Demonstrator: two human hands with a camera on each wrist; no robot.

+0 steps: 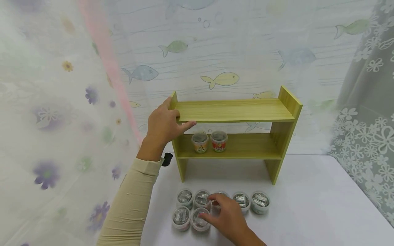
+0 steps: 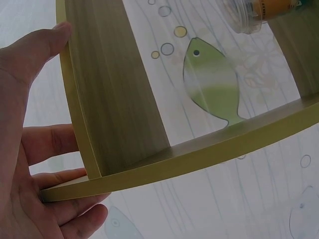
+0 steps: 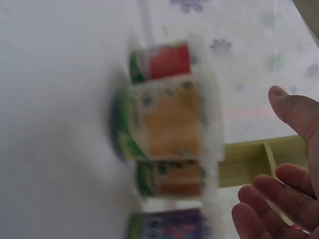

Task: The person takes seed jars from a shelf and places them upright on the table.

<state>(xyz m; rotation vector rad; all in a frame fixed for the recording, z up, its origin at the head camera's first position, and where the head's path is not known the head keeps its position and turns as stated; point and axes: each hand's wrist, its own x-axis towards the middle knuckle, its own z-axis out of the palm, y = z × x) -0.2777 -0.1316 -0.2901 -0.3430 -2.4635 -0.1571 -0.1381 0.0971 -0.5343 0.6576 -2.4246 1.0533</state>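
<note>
My left hand (image 1: 162, 124) grips the upper left corner of a yellow-green wooden shelf (image 1: 234, 111). In the left wrist view, the thumb (image 2: 47, 42) lies on the side panel's edge and the other fingers reach round the corner. Over the front tubs on the table hovers my right hand (image 1: 229, 217), its fingers apart and nothing held. Closest beneath it is a clear-lidded tub (image 1: 200, 220) of silvery packets. Seen from the right wrist, a blurred tub with an orange label (image 3: 174, 122) stands clear of the right hand's fingers (image 3: 279, 199).
On the middle board stand an orange-labelled tub (image 1: 200, 145) and a red-labelled tub (image 1: 219, 144). Several more tubs stand in front of the shelf, including one at the right end (image 1: 260, 202). Patterned curtains (image 1: 197, 44) hang behind the white table (image 1: 314, 205).
</note>
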